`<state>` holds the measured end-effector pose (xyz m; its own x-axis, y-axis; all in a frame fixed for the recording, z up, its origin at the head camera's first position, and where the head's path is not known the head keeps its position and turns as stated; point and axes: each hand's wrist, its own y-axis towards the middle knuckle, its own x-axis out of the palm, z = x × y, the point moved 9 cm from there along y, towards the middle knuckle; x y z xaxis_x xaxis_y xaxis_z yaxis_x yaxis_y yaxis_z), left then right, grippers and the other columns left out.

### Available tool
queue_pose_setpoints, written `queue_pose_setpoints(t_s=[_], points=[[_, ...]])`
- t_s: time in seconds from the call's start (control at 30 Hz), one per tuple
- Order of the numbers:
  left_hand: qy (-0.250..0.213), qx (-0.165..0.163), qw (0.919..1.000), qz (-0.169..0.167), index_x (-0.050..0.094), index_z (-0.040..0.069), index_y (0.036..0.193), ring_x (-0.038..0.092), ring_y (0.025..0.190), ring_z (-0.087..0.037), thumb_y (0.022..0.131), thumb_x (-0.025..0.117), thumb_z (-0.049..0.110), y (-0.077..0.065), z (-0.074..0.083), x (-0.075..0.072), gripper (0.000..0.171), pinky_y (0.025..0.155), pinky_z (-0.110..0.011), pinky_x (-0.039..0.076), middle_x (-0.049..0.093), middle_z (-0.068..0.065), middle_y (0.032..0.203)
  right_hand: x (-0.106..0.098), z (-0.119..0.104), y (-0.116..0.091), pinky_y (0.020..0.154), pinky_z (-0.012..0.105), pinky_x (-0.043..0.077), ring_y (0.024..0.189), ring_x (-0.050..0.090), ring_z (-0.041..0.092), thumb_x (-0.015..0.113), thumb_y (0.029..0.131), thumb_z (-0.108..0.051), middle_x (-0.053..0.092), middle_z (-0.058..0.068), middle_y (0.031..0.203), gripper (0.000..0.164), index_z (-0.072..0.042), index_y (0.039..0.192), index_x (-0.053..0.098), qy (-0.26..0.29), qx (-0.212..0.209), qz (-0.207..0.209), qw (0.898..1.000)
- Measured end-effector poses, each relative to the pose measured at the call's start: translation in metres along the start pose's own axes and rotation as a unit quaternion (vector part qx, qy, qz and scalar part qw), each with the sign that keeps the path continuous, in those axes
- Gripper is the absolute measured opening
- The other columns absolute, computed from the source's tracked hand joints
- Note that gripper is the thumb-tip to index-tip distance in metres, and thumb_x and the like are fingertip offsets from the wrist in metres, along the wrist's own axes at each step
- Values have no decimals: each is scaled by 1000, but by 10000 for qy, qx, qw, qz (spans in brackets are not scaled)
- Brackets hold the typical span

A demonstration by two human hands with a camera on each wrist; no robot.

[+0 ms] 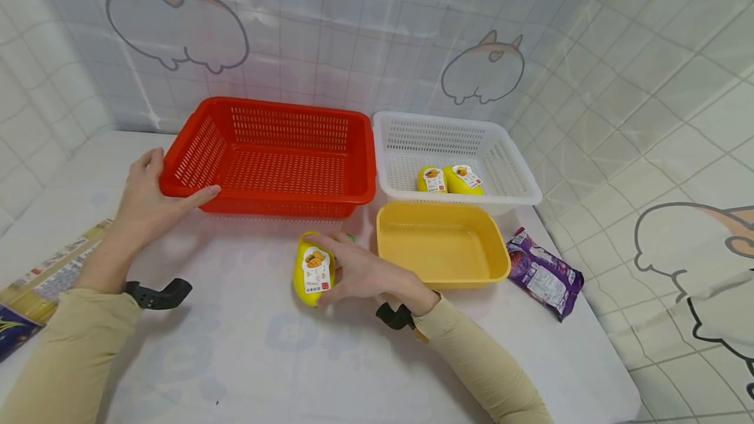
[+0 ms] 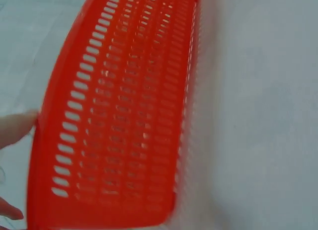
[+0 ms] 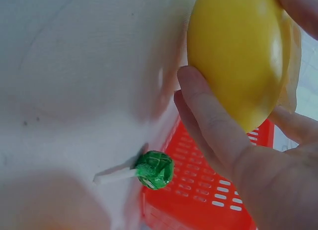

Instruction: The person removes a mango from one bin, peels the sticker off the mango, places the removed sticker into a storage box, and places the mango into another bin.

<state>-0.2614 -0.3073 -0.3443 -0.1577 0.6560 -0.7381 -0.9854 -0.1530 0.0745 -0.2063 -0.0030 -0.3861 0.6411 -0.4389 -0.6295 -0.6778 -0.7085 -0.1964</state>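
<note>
My right hand (image 1: 365, 273) grips a yellow mango-shaped container (image 1: 306, 280) with a white fruit label, over the table in front of the red basket. In the right wrist view, fingers and thumb curve around its smooth yellow body (image 3: 238, 51). Beside that hand lies a green-wrapped lollipop (image 3: 155, 169) with a white stick; the head view shows only a bit of green. At the red basket's (image 1: 271, 205) near left corner, my left hand (image 1: 150, 201) holds the rim, thumb along the front and fingers on the left side. One fingertip (image 2: 25, 123) meets the rim in the left wrist view.
Right of the red basket stands a white basket (image 1: 524, 182) with two yellow mango-shaped containers (image 1: 432, 180). A yellow tub (image 1: 442, 277) sits before it, next to a purple snack packet (image 1: 544, 273). A long pack of noodles (image 1: 53, 273) lies at the left. Tiled-pattern walls enclose the table.
</note>
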Motion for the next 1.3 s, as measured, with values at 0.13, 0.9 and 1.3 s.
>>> queue_pose_setpoints(t_s=[0.13, 0.9, 1.3], points=[[150, 581, 9970, 498, 5, 4, 160, 3, 151, -44, 91, 66, 49, -6, 26, -9, 102, 111, -75, 19, 7, -23, 165, 1, 2, 1, 100, 27, 44, 125, 39, 10, 88, 75, -20, 37, -6, 146, 99, -39, 154, 32, -88, 30, 39, 9999], [-649, 2403, 9682, -242, 56, 21, 142, 59, 123, -32, 87, 79, 16, -51, 105, 25, 59, 88, 4, 36, 55, -6, 143, -2, 10, 7, 103, 26, 45, 120, 43, 11, 89, 75, -34, 42, -3, 134, 106, -24, 156, 22, -705, 407, 27, 9967], [0, 2198, 9517, -2142, 50, 21, 145, 47, 134, -31, 84, 80, 39, -60, 100, 86, 71, 104, -62, 45, 51, -4, 147, -2, 7, 9, 93, 26, 52, 113, 46, 10, 88, 76, -26, 44, -4, 129, 105, -23, 156, 21, -58, 123, 143, 9998]])
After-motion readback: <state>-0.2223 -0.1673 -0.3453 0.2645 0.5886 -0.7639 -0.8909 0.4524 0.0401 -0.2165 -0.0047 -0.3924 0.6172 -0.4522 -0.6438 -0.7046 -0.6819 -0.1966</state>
